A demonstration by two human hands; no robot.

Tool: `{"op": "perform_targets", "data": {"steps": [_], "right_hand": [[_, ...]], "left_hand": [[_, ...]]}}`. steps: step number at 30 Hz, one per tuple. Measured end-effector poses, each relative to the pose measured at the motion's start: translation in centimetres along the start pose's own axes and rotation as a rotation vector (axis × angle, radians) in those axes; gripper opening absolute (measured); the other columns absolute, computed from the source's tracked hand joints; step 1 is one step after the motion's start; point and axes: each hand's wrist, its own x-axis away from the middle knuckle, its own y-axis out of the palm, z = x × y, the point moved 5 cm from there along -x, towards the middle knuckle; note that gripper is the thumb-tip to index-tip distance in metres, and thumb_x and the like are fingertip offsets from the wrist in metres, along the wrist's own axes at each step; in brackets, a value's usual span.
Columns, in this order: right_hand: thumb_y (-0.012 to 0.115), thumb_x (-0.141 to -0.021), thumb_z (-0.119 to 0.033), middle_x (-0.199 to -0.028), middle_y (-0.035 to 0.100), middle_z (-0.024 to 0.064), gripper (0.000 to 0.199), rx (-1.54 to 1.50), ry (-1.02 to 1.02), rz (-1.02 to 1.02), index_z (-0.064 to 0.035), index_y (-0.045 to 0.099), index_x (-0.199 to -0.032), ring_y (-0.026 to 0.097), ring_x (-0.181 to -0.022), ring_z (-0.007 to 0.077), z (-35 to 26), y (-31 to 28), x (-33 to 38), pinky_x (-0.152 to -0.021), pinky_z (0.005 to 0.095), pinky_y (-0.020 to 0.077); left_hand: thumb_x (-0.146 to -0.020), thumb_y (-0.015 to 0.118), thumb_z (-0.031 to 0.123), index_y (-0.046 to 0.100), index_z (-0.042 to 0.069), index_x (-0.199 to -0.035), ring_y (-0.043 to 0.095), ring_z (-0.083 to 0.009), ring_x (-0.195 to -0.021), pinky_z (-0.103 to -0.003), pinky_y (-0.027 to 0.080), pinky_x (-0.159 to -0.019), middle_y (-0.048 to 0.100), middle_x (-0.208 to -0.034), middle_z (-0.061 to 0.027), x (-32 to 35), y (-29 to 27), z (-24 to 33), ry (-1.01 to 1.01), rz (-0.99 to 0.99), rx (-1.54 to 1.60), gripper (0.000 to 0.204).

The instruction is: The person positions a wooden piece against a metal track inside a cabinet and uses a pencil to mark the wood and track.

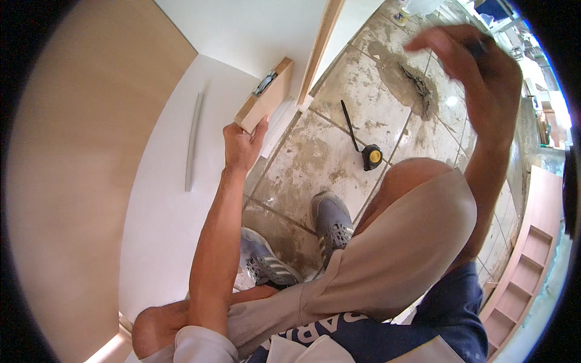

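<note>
My left hand (242, 144) grips the lower end of a small cabinet door (269, 100), a light wood-coloured panel, with the thumb on its broad side. A metal hinge (265, 83) sits on the panel's edge. The panel is tilted in front of a white cabinet surface (242, 33). My right hand (484, 78) is raised over the floor at the upper right, away from the panel. Its fingers are bent and smeared by motion. A dark patch shows between them, and I cannot make out whether it is an object or shadow.
A black and yellow tape measure (372, 156) lies on the dirty tiled floor (327, 151), its dark strap stretched out. A grey bar handle (193, 142) is on the white panel at left. A wooden shelf unit with compartments (525, 272) stands at right.
</note>
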Motion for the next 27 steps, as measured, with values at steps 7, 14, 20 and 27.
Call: {"op": "perform_targets", "data": {"steps": [7,14,20,27], "right_hand": [[0.054,-0.098,-0.022,-0.087,0.075,0.0069,0.033,-0.898,0.602,0.249,0.0005,0.077,-0.094,0.045,-0.063,0.0051,8.8,7.2,10.5,-0.056,0.0233,0.0362],[0.048,-0.103,-0.035,-0.087,0.065,0.0068,0.046,-0.789,0.622,0.419,-0.0001,0.077,-0.097,0.046,-0.070,0.0134,13.5,16.1,16.8,-0.077,0.0274,0.0396],[0.049,-0.107,-0.042,-0.070,0.054,-0.0033,0.051,-0.972,0.901,0.235,-0.0018,0.076,-0.093,0.043,-0.069,0.0076,12.4,21.5,19.8,-0.067,0.0250,0.0373],[0.057,-0.105,-0.029,-0.095,0.065,0.0046,0.034,-1.113,0.767,0.110,0.0002,0.069,-0.118,0.056,-0.084,0.0098,11.0,25.8,21.1,-0.072,0.0284,0.0477]], "left_hand": [[-0.094,0.072,0.015,0.073,-0.002,-0.101,0.068,-0.0146,-0.080,-0.031,0.053,-0.072,0.075,-0.088,-0.0067,0.2,-1.0,0.3,-0.001,0.046,0.054,0.019],[-0.091,0.073,0.007,0.069,-0.004,-0.109,0.067,-0.0152,-0.093,-0.031,0.052,-0.083,0.072,-0.103,-0.0076,-0.2,0.6,1.3,-0.017,0.030,0.030,0.022],[-0.091,0.075,0.012,0.064,-0.005,-0.118,0.064,-0.0174,-0.102,-0.032,0.050,-0.092,0.069,-0.112,-0.0093,0.1,-0.5,-0.1,-0.033,0.012,0.001,0.034],[-0.092,0.074,0.013,0.060,-0.004,-0.126,0.061,-0.0181,-0.110,-0.032,0.047,-0.097,0.066,-0.120,-0.0098,0.2,-0.3,0.6,-0.051,0.041,-0.044,0.041]]}}
